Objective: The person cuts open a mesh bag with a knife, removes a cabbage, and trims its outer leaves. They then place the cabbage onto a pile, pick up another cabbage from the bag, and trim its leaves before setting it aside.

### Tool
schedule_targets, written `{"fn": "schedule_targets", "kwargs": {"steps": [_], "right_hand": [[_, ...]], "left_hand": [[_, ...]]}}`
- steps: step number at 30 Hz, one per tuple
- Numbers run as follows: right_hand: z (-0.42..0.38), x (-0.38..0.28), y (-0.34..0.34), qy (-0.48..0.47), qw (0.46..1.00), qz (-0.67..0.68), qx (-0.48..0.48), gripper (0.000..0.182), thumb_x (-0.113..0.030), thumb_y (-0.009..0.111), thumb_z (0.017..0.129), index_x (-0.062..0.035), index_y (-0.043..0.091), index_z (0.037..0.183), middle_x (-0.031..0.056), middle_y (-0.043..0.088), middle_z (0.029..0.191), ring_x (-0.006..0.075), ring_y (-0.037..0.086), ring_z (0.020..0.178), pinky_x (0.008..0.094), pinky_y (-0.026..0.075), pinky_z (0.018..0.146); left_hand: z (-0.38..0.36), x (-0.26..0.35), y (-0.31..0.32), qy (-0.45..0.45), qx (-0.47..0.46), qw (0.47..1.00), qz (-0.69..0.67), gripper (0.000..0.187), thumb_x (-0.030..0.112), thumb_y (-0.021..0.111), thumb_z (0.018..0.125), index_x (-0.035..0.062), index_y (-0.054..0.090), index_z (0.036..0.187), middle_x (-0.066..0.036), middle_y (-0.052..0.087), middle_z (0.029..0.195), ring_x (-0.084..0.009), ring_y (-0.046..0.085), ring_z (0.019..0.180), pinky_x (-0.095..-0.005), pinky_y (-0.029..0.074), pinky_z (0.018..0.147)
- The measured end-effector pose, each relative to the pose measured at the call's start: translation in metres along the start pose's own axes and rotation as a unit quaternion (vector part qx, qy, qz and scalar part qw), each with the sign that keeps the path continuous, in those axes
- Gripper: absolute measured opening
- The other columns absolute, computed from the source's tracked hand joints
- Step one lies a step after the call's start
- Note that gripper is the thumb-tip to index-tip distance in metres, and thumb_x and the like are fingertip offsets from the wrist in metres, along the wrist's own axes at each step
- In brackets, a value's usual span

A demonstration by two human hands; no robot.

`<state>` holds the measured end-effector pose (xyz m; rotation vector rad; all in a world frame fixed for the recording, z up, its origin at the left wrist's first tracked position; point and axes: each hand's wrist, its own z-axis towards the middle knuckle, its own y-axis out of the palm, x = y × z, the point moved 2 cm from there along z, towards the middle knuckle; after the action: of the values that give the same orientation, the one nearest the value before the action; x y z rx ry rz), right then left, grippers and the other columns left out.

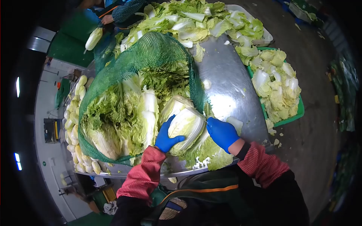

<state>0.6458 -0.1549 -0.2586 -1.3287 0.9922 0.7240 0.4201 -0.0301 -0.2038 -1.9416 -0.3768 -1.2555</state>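
A napa cabbage (188, 126) lies tilted at the front of the metal table. My left hand (167, 136), in a blue glove, grips its left side, fingers and thumb spread around it. My right hand (222, 133), also gloved in blue, is closed beside the cabbage's right end; whatever it holds is hidden. Loose cabbage leaves (215, 152) lie under and beside that hand. Left of the cabbage, a green mesh bag (102, 81) gapes wide, with several more leafy cabbages (102, 141) inside.
A heap of leaves (188, 24) covers the table's far end. A green crate (300, 109) full of leaves stands right of the metal table (241, 90). Trimmed cabbages (75, 120) are stacked at the left. Another person's hand (107, 19) is near a cabbage (93, 38) at upper left.
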Motion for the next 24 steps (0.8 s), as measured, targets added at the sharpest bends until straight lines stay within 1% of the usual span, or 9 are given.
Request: {"fn": "schedule_targets", "kwargs": {"steps": [3,5,7,10,11,14,17,20,24], "right_hand": [[0.001,-0.019,-0.013,-0.027,0.981,-0.193,0.013,0.01,-0.011,0.054,0.086,-0.0069,0.053,0.095,0.0146,0.063,0.079,0.0329,0.065,0.069,0.0429,0.052,0.06],[0.008,-0.003,-0.013,0.082,0.993,-0.088,-0.02,0.019,-0.019,0.044,0.096,-0.0056,0.057,0.098,0.0142,0.064,0.079,0.0283,0.063,0.073,0.0371,0.05,0.067],[0.018,0.01,-0.013,0.119,0.971,-0.195,-0.074,0.03,-0.023,0.037,0.1,-0.0045,0.061,0.098,0.0148,0.066,0.084,0.0262,0.063,0.075,0.0354,0.049,0.07],[0.029,0.027,-0.006,0.174,0.973,-0.133,-0.077,0.033,-0.026,0.037,0.098,-0.0044,0.062,0.097,0.0167,0.067,0.085,0.0302,0.064,0.076,0.0394,0.049,0.071],[0.028,0.037,-0.001,0.139,0.981,-0.126,-0.049,0.032,-0.028,0.04,0.097,-0.0032,0.061,0.1,0.0187,0.067,0.087,0.0352,0.065,0.078,0.0427,0.051,0.072],[0.031,0.002,-0.02,0.081,0.942,-0.3,-0.128,0.034,-0.029,0.043,0.094,-0.0029,0.06,0.106,0.0194,0.068,0.088,0.0372,0.066,0.077,0.0449,0.052,0.073],[0.022,-0.055,-0.054,0.155,0.967,-0.166,-0.113,0.04,-0.037,0.052,0.092,-0.003,0.059,0.11,0.0203,0.067,0.095,0.0371,0.065,0.085,0.0426,0.052,0.076],[0.023,-0.064,-0.05,0.095,0.993,-0.061,-0.021,0.05,-0.045,0.062,0.086,-0.0023,0.057,0.112,0.0205,0.066,0.102,0.0358,0.064,0.092,0.042,0.051,0.077],[0.008,-0.051,-0.028,0.139,0.99,0.006,0.037,0.058,-0.051,0.069,0.08,-0.0019,0.053,0.105,0.0157,0.063,0.093,0.0323,0.063,0.085,0.0401,0.049,0.076]], "left_hand": [[0.002,0.004,0.004,0.006,0.012,1.0,0.027,0.101,0.042,0.086,0.063,-0.0003,0.038,0.141,-0.022,0.046,0.135,-0.032,0.045,0.126,-0.0406,0.034,0.108],[0.004,0.01,0.006,0.004,0.014,0.998,0.065,0.1,0.043,0.086,0.063,-0.0006,0.039,0.14,-0.022,0.048,0.133,-0.0326,0.047,0.125,-0.0407,0.035,0.107],[0.007,0.023,0.008,0.0,0.015,0.994,0.11,0.1,0.045,0.086,0.062,-0.0008,0.041,0.139,-0.023,0.05,0.13,-0.0331,0.048,0.123,-0.0405,0.035,0.107],[-0.004,0.014,0.006,0.042,0.042,0.992,0.112,0.091,0.043,0.081,0.07,-0.001,0.041,0.138,-0.023,0.052,0.129,-0.0328,0.049,0.123,-0.0396,0.036,0.106],[-0.006,0.005,0.008,0.033,0.053,0.996,0.056,0.086,0.042,0.079,0.073,-0.0009,0.042,0.138,-0.023,0.052,0.129,-0.0325,0.049,0.122,-0.0395,0.036,0.106],[0.0,-0.015,0.006,0.008,0.07,0.995,-0.071,0.066,0.038,0.066,0.087,-0.0011,0.045,0.136,-0.022,0.051,0.131,-0.0311,0.049,0.122,-0.0387,0.036,0.105],[0.003,-0.006,0.009,0.013,0.075,0.997,0.015,0.064,0.041,0.063,0.088,-0.0013,0.048,0.133,-0.022,0.055,0.126,-0.0321,0.052,0.119,-0.0388,0.038,0.103],[0.001,0.02,0.014,0.019,0.077,0.987,0.14,0.061,0.044,0.061,0.089,-0.0008,0.05,0.13,-0.023,0.056,0.122,-0.0349,0.055,0.114,-0.04,0.042,0.098],[-0.007,0.025,0.016,0.022,0.13,0.971,0.201,0.054,0.044,0.057,0.091,0.0002,0.056,0.122,-0.025,0.059,0.115,-0.0383,0.058,0.107,-0.0411,0.046,0.091]]}}
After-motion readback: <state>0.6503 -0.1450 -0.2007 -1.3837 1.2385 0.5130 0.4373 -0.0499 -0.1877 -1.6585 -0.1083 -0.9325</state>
